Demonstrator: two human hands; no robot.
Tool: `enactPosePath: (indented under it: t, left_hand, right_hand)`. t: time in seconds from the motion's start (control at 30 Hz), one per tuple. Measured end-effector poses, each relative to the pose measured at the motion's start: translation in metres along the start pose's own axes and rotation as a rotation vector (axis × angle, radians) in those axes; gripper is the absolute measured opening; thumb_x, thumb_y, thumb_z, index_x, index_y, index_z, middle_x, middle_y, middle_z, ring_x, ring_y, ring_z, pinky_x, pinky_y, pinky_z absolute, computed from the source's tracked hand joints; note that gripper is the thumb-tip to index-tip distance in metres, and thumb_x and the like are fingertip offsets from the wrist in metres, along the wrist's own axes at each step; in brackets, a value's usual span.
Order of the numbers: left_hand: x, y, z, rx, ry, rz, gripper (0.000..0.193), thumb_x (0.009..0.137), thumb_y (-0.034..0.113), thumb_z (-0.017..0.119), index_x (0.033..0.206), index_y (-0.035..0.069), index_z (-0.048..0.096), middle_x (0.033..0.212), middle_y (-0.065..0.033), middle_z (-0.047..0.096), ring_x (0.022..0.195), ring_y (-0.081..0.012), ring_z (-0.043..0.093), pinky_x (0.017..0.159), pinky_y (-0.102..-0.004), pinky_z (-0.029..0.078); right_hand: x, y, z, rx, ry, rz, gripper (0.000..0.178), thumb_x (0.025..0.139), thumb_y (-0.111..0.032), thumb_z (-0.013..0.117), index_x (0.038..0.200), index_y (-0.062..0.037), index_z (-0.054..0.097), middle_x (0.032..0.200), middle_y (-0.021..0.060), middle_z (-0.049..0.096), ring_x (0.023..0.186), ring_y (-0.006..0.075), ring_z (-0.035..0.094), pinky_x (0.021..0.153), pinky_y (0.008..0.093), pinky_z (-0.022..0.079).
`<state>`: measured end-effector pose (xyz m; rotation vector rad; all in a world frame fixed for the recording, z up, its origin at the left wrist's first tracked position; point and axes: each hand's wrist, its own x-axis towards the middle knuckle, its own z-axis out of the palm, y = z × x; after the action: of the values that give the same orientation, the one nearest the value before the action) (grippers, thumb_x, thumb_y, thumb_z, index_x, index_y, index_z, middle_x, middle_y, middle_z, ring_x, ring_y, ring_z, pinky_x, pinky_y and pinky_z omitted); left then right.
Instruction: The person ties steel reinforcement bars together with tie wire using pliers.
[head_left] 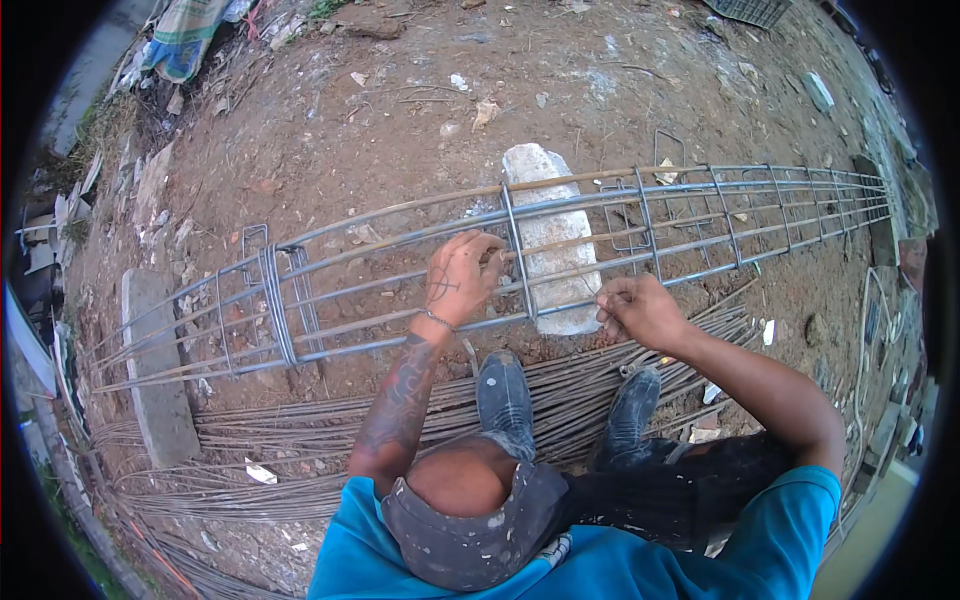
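Observation:
A long rebar cage (690,247) of straight steel bars and square stirrups stretches across the view in front of me. My left hand (465,275) reaches over the cage with its fingers curled round a bar, beside an upright stirrup (516,250). To the right, my right hand (637,312) is closed in a pinch near the cage's near bar. A thin wire seems to stick out from its fingertips, though it is hard to make out. Several stirrups (275,305) are bunched together on the cage at the left.
Under the cage lie a pale concrete block (550,225) in the middle and another concrete slab (155,365) at the left. Loose steel rods (400,430) run along the ground around my boots (505,400). Bare soil (400,130) with scattered debris extends beyond the cage.

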<state>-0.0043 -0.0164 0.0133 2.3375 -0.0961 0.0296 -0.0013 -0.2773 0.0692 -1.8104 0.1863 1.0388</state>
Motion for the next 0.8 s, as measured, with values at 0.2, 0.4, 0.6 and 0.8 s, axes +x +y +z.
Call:
enactPosePath:
  t: [0.2, 0.4, 0.6, 0.8]
  left_hand:
    - [0.008, -0.005, -0.016, -0.070, -0.005, -0.064, 0.016, 0.080, 0.012, 0.063, 0.093, 0.005, 0.068, 0.088, -0.0115, 0.065, 0.086, -0.0301, 0.063, 0.078, -0.0397, 0.049]
    - [0.036, 0.015, -0.016, 0.244, -0.105, 0.388, 0.019, 0.078, 0.013, 0.065, 0.096, 0.013, 0.072, 0.110, -0.0107, 0.056, 0.107, -0.0283, 0.051, 0.090, -0.0387, 0.043]
    - [0.066, 0.011, 0.001, 0.496, -0.338, 0.604, 0.021, 0.075, 0.012, 0.062, 0.091, 0.017, 0.075, 0.096, -0.0104, 0.053, 0.099, -0.0279, 0.048, 0.087, -0.0375, 0.040]
    - [0.085, 0.012, 0.048, 0.517, -0.252, 0.623, 0.015, 0.076, 0.012, 0.057, 0.079, 0.005, 0.069, 0.092, -0.0141, 0.056, 0.099, -0.0303, 0.049, 0.084, -0.0416, 0.040]
  right_hand:
    - [0.023, -0.016, 0.012, -0.711, 0.170, -0.324, 0.017, 0.083, -0.007, 0.056, 0.080, 0.0052, 0.067, 0.073, 0.0237, 0.065, 0.074, 0.0355, 0.067, 0.070, 0.0423, 0.053]
    - [0.043, -0.017, 0.039, -0.482, 0.273, -0.310, 0.017, 0.081, -0.009, 0.058, 0.084, 0.0039, 0.069, 0.076, 0.0271, 0.063, 0.078, 0.0409, 0.065, 0.076, 0.0447, 0.051]
    - [0.047, -0.004, 0.055, -0.335, 0.372, -0.340, 0.018, 0.082, -0.009, 0.056, 0.087, 0.0038, 0.068, 0.078, 0.0271, 0.064, 0.081, 0.0408, 0.065, 0.075, 0.0442, 0.051]
    - [0.041, -0.003, 0.054, -0.398, 0.537, -0.255, 0.016, 0.082, -0.011, 0.057, 0.085, 0.0011, 0.068, 0.080, 0.0259, 0.064, 0.081, 0.0408, 0.064, 0.075, 0.0462, 0.051]
